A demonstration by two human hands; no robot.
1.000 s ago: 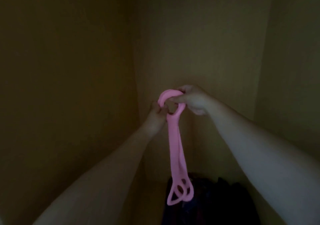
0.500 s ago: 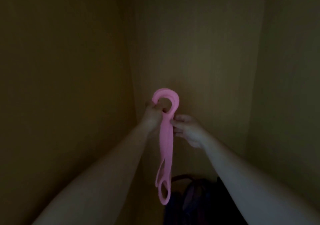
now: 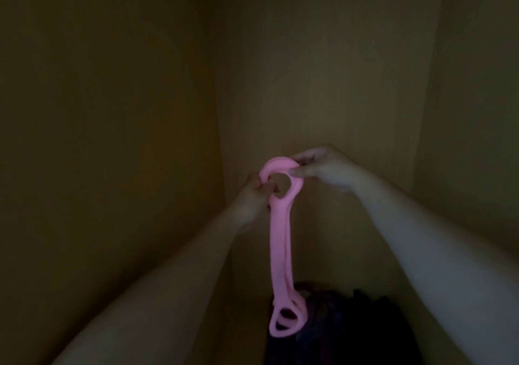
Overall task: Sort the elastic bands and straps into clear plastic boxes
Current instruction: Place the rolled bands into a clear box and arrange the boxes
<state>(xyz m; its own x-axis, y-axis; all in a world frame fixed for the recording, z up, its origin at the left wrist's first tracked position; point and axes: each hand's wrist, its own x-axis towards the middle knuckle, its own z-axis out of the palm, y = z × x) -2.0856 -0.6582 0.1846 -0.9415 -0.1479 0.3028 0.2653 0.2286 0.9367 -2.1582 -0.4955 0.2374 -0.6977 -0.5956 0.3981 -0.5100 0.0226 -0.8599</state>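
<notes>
dim yellowish walls (image 3: 112,111) all round, and a dark heap (image 3: 351,331) at the bottom, can't tell what it is. no boxes in view. the pink strap (image 3: 280,238) hangs straight down from its top loop, with its lower loops in front of the heap. your left hand (image 3: 252,199) pinches the loop's left side and your right hand (image 3: 328,168) pinches its top right. i'd fold it loop to loop first so it doesn't dangle, then find its box.
</notes>
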